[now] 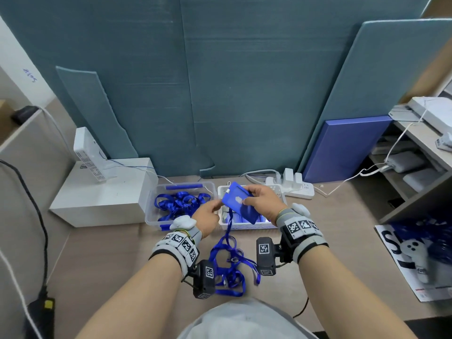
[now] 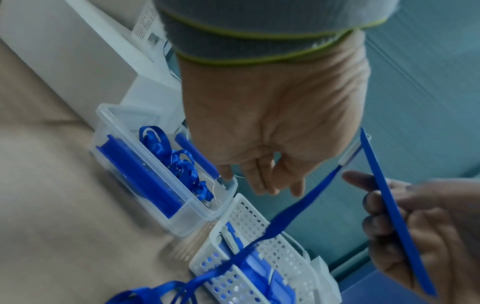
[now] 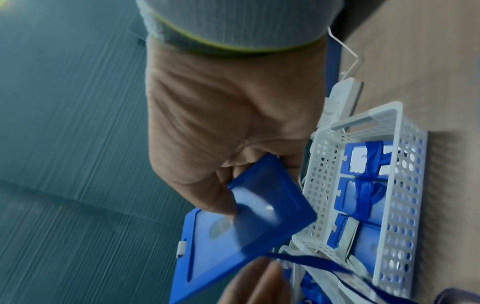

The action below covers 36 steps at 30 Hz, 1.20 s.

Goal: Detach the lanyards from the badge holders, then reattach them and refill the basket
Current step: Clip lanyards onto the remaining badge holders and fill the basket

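Teal felt panels back a beige desk (image 1: 325, 231), with a white box (image 1: 102, 194) standing at the far left. Next to it sits a clear plastic tub (image 1: 179, 204) filled with loose blue ribbon, and just to its right, touching it, a white perforated basket (image 1: 247, 225).

From the head camera, both hands meet above the basket. The left hand (image 1: 208, 217) has its fingertips at the lower left edge of a blue badge holder (image 1: 241, 203). The left wrist view shows what the head view hides: that hand's fingers are only loosely bent, close to the holder's clip end, and whether they pinch anything cannot be told. The same view shows the holder edge-on, as a thin blue strip.

The right hand (image 1: 263, 200) grips the holder, thumb pressed on its front face and fingers curled behind. The right wrist view alone shows the clear window under the thumb and, inside the basket, further badge holders lying flat with ribbon wound around them.

The held badge holder is tilted, its long axis running from upper left to lower right in the head view, the white clip at the upper left corner. A blue lanyard (image 1: 230, 260) hangs from that end, drops past the basket's front wall and piles in loose loops on the desk between the forearms.

Far right, a printed sheet (image 1: 391, 260) carries more blue ribbon.
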Each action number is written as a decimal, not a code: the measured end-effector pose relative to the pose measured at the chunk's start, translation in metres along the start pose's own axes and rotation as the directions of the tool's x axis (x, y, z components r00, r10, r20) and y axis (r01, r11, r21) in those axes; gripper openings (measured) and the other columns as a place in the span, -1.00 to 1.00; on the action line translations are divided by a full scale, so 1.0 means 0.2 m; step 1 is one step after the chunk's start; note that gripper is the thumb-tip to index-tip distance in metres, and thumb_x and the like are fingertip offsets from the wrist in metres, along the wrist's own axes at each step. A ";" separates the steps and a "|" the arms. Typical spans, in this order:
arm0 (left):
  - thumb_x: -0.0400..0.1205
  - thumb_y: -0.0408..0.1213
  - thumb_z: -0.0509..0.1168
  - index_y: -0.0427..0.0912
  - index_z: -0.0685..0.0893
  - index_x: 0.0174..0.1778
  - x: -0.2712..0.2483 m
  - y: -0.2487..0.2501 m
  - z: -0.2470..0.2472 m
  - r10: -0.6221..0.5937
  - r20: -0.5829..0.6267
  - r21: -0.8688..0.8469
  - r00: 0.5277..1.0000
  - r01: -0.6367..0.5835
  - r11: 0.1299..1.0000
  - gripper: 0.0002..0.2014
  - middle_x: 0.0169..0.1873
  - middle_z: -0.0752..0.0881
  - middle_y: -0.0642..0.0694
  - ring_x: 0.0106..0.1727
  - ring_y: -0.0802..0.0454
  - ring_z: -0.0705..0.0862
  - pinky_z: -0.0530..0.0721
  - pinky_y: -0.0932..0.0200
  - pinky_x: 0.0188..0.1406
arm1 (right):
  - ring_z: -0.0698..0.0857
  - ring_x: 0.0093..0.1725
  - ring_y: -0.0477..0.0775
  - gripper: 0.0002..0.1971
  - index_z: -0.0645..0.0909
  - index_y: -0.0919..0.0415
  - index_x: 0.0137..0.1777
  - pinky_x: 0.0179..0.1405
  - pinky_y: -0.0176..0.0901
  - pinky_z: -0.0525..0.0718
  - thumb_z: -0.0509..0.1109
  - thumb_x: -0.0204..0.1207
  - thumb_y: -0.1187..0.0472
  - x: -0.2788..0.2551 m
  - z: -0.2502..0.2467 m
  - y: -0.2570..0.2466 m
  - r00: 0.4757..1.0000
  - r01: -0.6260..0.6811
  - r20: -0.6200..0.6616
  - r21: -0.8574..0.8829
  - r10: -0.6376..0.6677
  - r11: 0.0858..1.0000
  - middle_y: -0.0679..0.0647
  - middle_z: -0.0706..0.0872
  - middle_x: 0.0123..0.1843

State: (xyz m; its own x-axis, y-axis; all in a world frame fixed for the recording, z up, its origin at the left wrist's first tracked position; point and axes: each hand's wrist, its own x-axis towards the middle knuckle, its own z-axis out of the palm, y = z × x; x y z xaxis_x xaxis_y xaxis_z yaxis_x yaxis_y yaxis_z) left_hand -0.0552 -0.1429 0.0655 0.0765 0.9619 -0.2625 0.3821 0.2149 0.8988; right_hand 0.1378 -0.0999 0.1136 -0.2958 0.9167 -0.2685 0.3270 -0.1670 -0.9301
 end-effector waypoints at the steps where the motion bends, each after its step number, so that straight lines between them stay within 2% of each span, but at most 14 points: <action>1: 0.52 -0.75 0.15 -0.20 0.67 0.36 0.00 0.01 0.00 0.029 -0.019 -0.057 0.999 -0.030 0.998 -0.43 0.26 0.75 -0.06 0.34 0.12 0.67 0.57 0.26 0.37 | 0.68 -0.13 -0.01 -0.71 0.75 0.07 0.11 -0.05 -0.17 0.63 0.41 0.53 0.43 0.00 0.00 0.00 1.000 0.008 0.014 -0.052 -0.008 0.999 0.12 0.82 0.01; 4: 0.62 -0.55 0.37 -0.23 0.72 0.28 0.01 0.07 0.01 0.110 -0.076 -0.155 0.991 -0.121 0.981 -0.68 0.10 0.81 -0.05 0.07 0.20 0.75 0.64 0.43 0.07 | 0.65 -0.16 0.03 -0.81 0.74 0.07 0.05 -0.10 -0.11 0.60 0.46 0.47 0.27 0.01 -0.02 0.00 0.998 0.022 0.057 -0.121 -0.015 0.992 0.19 0.83 0.00; 6: 0.62 -0.53 0.38 -0.16 0.75 0.18 0.02 0.10 0.02 0.130 -0.106 -0.168 0.986 -0.146 0.975 -0.73 0.03 0.83 -0.04 -0.02 0.21 0.75 0.65 0.43 0.00 | 0.60 -0.20 0.07 -0.84 0.65 0.10 -0.08 -0.17 -0.11 0.53 0.42 0.53 0.40 0.02 -0.02 -0.01 0.998 0.031 0.063 -0.123 -0.023 0.992 0.19 0.77 -0.10; 9: 0.62 -0.62 0.29 -0.19 0.75 0.10 0.03 0.12 0.05 0.074 -0.129 -0.185 0.989 -0.097 0.978 -0.72 -0.12 0.82 -0.01 -0.15 0.25 0.76 0.67 0.41 -0.08 | 0.59 -0.22 0.05 -0.76 0.59 0.08 -0.15 -0.20 -0.13 0.51 0.39 0.53 0.47 0.03 -0.05 -0.01 0.997 0.043 0.063 -0.140 -0.034 0.989 0.13 0.73 -0.15; 13: 0.71 -0.56 0.11 -0.23 0.69 -0.07 0.03 0.12 0.09 0.011 -0.141 -0.126 0.990 -0.029 0.992 -0.73 -0.34 0.73 -0.09 -0.34 0.09 0.70 0.66 0.22 -0.12 | 0.63 -0.18 0.06 -0.83 0.67 0.22 -0.02 -0.13 -0.10 0.57 0.39 0.50 0.47 0.06 -0.07 -0.02 0.998 0.058 0.001 -0.105 -0.058 0.993 0.14 0.75 -0.10; 16: 0.78 -0.49 0.03 -0.27 0.65 -0.07 0.02 0.12 0.14 -0.029 -0.144 -0.205 0.989 -0.001 0.979 -0.72 -0.33 0.68 -0.08 -0.45 0.05 0.57 0.66 0.11 -0.20 | 0.64 -0.15 0.04 -0.81 0.68 0.31 0.06 -0.13 -0.15 0.59 0.38 0.50 0.49 0.10 -0.09 -0.04 0.995 0.078 -0.046 -0.097 -0.083 0.992 0.11 0.75 -0.08; 20: 0.83 -0.29 0.05 -0.17 0.63 -0.19 0.01 0.12 0.20 -0.049 -0.112 -0.174 0.993 0.029 0.984 -0.66 -0.55 0.56 0.04 -0.47 0.00 0.56 0.58 0.05 -0.23 | 0.66 -0.15 0.09 -0.85 0.67 0.16 -0.01 -0.07 -0.07 0.62 0.44 0.51 0.40 0.15 -0.09 -0.06 0.988 0.101 -0.095 -0.196 -0.122 0.975 0.05 0.75 -0.11; 22: 0.81 -0.28 0.06 -0.17 0.63 -0.24 0.00 0.14 0.21 -0.073 -0.095 -0.160 0.993 0.057 0.985 -0.65 -0.57 0.52 -0.01 -0.48 -0.01 0.54 0.57 0.04 -0.27 | 0.70 -0.10 0.10 -0.83 0.71 0.11 0.03 -0.02 -0.06 0.65 0.46 0.49 0.35 0.17 -0.08 -0.03 0.981 0.103 -0.124 -0.309 -0.148 0.945 0.03 0.79 -0.06; 25: 0.82 -0.32 0.07 -0.25 0.61 -0.30 -0.02 0.19 0.20 -0.091 -0.045 -0.242 0.995 0.077 0.967 -0.62 -0.60 0.45 -0.07 -0.54 -0.03 0.44 0.50 0.13 -0.44 | 0.74 0.01 0.09 -0.74 0.75 0.01 0.09 0.08 -0.07 0.69 0.50 0.45 0.31 0.18 -0.08 0.02 0.975 0.089 -0.148 -0.410 -0.163 0.908 -0.01 0.82 0.05; 27: 0.83 -0.27 0.10 -0.29 0.64 -0.27 -0.05 0.22 0.18 -0.076 -0.021 -0.291 0.997 0.067 0.954 -0.61 -0.63 0.41 -0.05 -0.58 0.02 0.40 0.47 0.21 -0.50 | 0.74 0.05 0.05 -0.73 0.73 -0.02 0.09 0.13 -0.07 0.68 0.54 0.44 0.29 0.18 -0.08 0.06 0.975 0.089 -0.150 -0.411 -0.164 0.907 -0.03 0.81 0.07; 30: 0.83 -0.25 0.14 -0.37 0.76 -0.10 -0.06 0.25 0.13 -0.047 -0.028 -0.327 0.999 0.035 0.944 -0.63 -0.64 0.38 0.00 -0.59 0.10 0.32 0.40 0.29 -0.55 | 0.69 0.00 0.03 -0.74 0.64 0.04 0.03 0.05 -0.12 0.62 0.56 0.41 0.31 0.15 -0.08 0.09 0.976 0.090 -0.141 -0.424 -0.164 0.901 0.00 0.75 0.00; 32: 0.81 -0.29 0.18 -0.39 0.80 0.02 -0.06 0.26 0.11 -0.034 -0.055 -0.333 0.998 0.014 0.943 -0.68 -0.63 0.35 0.02 -0.59 0.13 0.27 0.31 0.34 -0.58 | 0.67 -0.05 0.03 -0.74 0.70 0.04 -0.01 -0.04 -0.17 0.59 0.53 0.39 0.39 0.13 -0.07 0.11 0.986 0.126 -0.039 -0.475 -0.164 0.871 -0.01 0.75 -0.08; 34: 0.80 -0.32 0.20 -0.34 0.81 0.09 -0.05 0.25 0.09 -0.012 -0.085 -0.342 0.996 -0.018 0.940 -0.73 -0.64 0.33 0.05 -0.58 0.16 0.25 0.26 0.36 -0.58 | 0.64 -0.11 0.00 -0.63 0.71 -0.02 -0.12 -0.10 -0.23 0.56 0.39 0.40 0.54 0.10 -0.05 0.15 0.985 0.175 0.087 -0.469 -0.152 0.866 -0.04 0.74 -0.18; 36: 0.79 -0.31 0.22 -0.24 0.83 0.12 -0.04 0.24 0.07 0.012 -0.126 -0.324 0.992 -0.052 0.945 -0.75 -0.62 0.32 0.07 -0.55 0.16 0.25 0.27 0.34 -0.54 | 0.66 -0.12 0.01 -0.54 0.71 0.00 -0.16 -0.04 -0.17 0.63 0.25 0.39 0.62 0.07 -0.04 0.17 0.980 0.178 0.157 -0.423 -0.121 0.889 0.00 0.77 -0.17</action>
State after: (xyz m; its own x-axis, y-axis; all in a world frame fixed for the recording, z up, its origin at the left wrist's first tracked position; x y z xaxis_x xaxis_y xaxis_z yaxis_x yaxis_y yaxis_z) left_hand -0.0248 -0.1429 0.1067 -0.0352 0.9779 -0.2059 0.0588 0.2077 0.9764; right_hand 0.1519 -0.0908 0.0802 -0.4709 0.8616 -0.1897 0.6173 0.1681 -0.7686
